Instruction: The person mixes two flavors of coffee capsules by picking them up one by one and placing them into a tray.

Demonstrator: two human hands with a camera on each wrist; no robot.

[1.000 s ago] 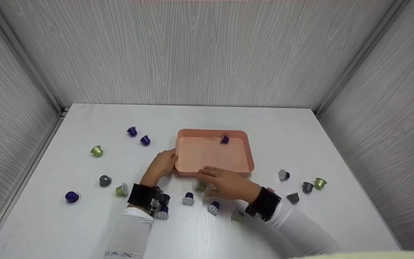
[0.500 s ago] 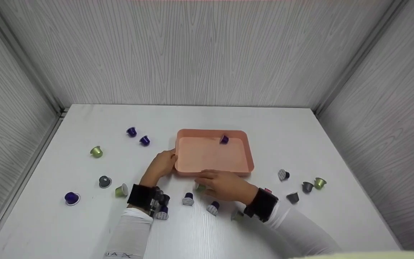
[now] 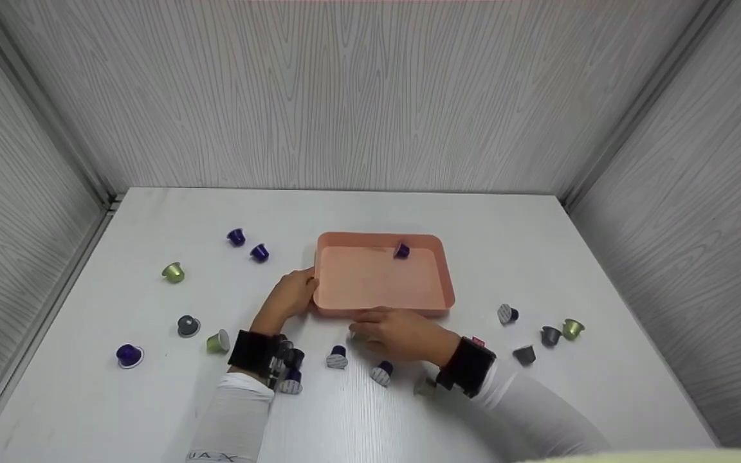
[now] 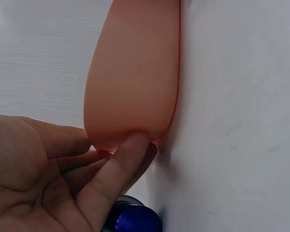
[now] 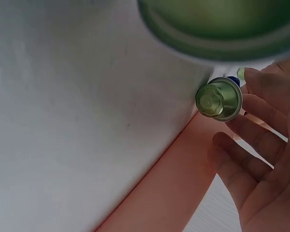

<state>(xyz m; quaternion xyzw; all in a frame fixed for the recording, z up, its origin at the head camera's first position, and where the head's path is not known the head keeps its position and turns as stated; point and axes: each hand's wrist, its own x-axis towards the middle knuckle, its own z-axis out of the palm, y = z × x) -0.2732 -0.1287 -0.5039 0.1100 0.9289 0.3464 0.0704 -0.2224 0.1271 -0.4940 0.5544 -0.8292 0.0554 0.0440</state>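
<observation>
Green capsule (image 5: 221,100) is lying by the near edge of the pink tray (image 3: 380,276); the right hand (image 3: 402,335) is lowering over it, apparently starting pickup, its hold unclear; the left hand (image 3: 290,294) is gripping the left edge.

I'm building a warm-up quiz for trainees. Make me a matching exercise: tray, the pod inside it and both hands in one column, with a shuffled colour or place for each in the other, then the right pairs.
Column one
1. Tray
2. Inside pod
3. Left hand
4. Right hand

Column two
A. By a green pod, at the tray's near side
B. Dark blue-purple
C. Gripping the tray's left side
D. Salmon pink

Right pairs: 1-D, 2-B, 3-C, 4-A
</observation>
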